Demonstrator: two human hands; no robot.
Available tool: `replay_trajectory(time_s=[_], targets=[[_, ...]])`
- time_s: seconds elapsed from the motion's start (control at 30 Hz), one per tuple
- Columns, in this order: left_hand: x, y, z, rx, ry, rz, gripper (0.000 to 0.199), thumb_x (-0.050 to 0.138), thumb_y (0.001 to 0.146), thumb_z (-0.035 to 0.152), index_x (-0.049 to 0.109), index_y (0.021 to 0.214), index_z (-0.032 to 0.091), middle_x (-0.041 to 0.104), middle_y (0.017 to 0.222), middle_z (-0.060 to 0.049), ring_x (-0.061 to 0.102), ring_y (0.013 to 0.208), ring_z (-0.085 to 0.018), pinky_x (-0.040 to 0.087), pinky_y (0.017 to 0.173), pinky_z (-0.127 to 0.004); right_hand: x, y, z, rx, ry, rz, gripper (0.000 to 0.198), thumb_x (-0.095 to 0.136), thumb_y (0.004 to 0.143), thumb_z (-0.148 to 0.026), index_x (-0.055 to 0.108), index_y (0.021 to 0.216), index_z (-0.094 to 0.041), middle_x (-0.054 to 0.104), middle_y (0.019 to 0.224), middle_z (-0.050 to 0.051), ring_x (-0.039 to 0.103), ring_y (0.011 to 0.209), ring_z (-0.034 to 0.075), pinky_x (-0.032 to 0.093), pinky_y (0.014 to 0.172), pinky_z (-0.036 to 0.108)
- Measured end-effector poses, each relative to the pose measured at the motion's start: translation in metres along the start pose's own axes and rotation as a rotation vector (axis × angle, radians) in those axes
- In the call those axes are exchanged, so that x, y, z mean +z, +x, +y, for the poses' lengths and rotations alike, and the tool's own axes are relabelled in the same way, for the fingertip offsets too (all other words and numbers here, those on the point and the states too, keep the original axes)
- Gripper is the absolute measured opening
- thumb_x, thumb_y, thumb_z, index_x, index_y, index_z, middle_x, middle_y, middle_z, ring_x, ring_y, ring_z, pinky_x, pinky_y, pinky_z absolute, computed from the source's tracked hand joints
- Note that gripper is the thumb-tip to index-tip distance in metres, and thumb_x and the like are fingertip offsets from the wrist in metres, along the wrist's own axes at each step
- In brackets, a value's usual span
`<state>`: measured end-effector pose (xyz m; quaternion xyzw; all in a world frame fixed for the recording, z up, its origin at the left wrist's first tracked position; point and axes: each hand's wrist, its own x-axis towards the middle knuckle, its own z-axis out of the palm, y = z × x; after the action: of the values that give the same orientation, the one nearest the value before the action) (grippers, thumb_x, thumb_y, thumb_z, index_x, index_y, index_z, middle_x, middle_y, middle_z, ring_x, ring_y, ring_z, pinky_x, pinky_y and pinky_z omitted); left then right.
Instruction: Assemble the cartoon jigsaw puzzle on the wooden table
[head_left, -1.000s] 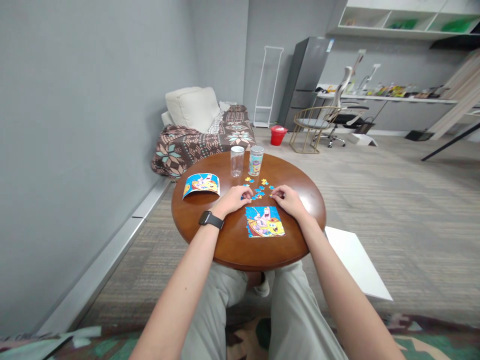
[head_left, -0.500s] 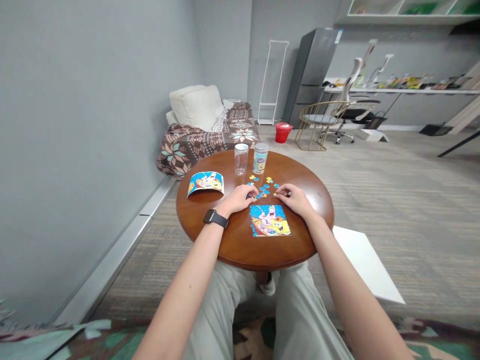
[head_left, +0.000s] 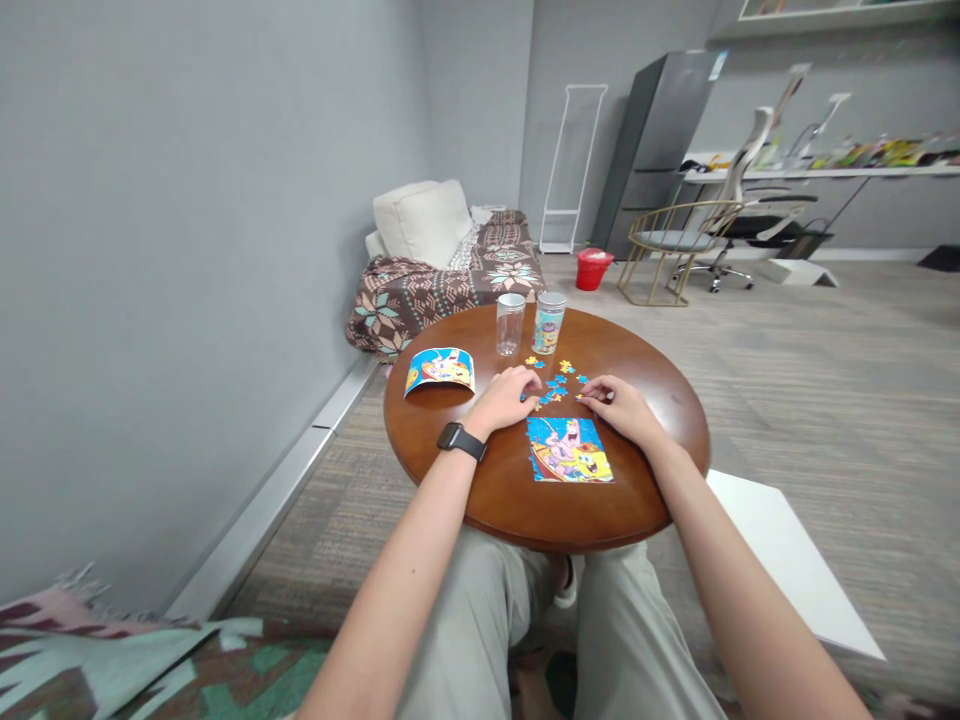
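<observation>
My left hand (head_left: 511,398), with a dark watch on its wrist, rests on the wooden table with fingers curled beside loose blue and yellow puzzle pieces (head_left: 556,381). What its fingertips hold, if anything, is too small to make out. Across the pile, my right hand (head_left: 619,405) has thumb and finger pinched at a small yellowish puzzle piece (head_left: 579,397). Below both hands lies a partly assembled cartoon puzzle (head_left: 568,450), its upper and left edges uneven. A curved picture sheet (head_left: 441,370) with the same scene stands to the left.
Behind the pieces stand a clear jar (head_left: 510,328) and a jar with a cartoon label (head_left: 548,325). The round table (head_left: 495,500) reaches over my knees. Beyond it are a covered sofa (head_left: 450,280), a red bin (head_left: 593,270) and a gold-framed chair (head_left: 667,250).
The camera has turned a little to the left, so the whole scene sits farther right. Both hands stay at about the same spots by the loose pieces.
</observation>
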<state>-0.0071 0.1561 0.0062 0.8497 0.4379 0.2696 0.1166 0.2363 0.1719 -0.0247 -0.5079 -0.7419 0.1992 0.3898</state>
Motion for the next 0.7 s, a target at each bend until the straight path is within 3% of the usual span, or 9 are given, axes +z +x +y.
replay_trajectory(time_s=[0.13,0.3,0.37,0.53,0.7], targets=[[-0.004,0.000,0.004,-0.123,0.084,0.046,0.013,0.052,0.082,0.018,0.059,0.094,0.021,0.063,0.098,-0.006,0.057,0.098,-0.023,0.042,0.090,-0.039,-0.001,0.000,0.000,-0.019,0.017,0.017,0.009,0.064,0.071,-0.028,0.063,0.077,-0.021,0.068,0.076,0.004,0.061,0.068,0.017,0.052,0.069,0.032],[-0.013,-0.003,0.012,-0.450,0.359,0.407,0.025,0.046,0.081,0.013,0.057,0.103,0.017,0.060,0.109,-0.014,0.051,0.110,-0.030,0.027,0.105,-0.052,-0.001,0.001,0.001,0.042,0.037,0.071,0.009,0.061,0.070,-0.026,0.063,0.076,-0.020,0.068,0.075,0.004,0.061,0.068,0.017,0.051,0.070,0.032],[-0.014,-0.005,0.012,-0.544,0.407,0.489,0.029,0.047,0.080,0.015,0.056,0.107,0.016,0.058,0.117,-0.016,0.048,0.117,-0.032,0.022,0.108,-0.056,-0.001,0.001,0.001,0.072,0.039,0.086,0.008,0.061,0.070,-0.025,0.062,0.075,-0.019,0.067,0.074,0.003,0.061,0.067,0.016,0.051,0.069,0.032],[-0.006,-0.007,0.005,-0.645,0.419,0.460,0.037,0.052,0.079,0.024,0.056,0.115,0.015,0.047,0.137,-0.021,0.039,0.130,-0.040,0.024,0.106,-0.062,0.001,0.001,0.002,0.087,0.033,0.111,0.007,0.060,0.069,-0.023,0.062,0.074,-0.019,0.068,0.074,0.003,0.059,0.064,0.015,0.049,0.066,0.030],[-0.001,-0.005,0.000,-0.700,0.357,0.331,0.040,0.052,0.080,0.032,0.057,0.114,0.012,0.057,0.123,-0.024,0.054,0.114,-0.040,0.030,0.101,-0.062,-0.001,0.002,0.002,0.065,0.019,0.097,0.007,0.060,0.070,-0.024,0.062,0.074,-0.020,0.068,0.074,0.003,0.058,0.064,0.015,0.049,0.065,0.029]])
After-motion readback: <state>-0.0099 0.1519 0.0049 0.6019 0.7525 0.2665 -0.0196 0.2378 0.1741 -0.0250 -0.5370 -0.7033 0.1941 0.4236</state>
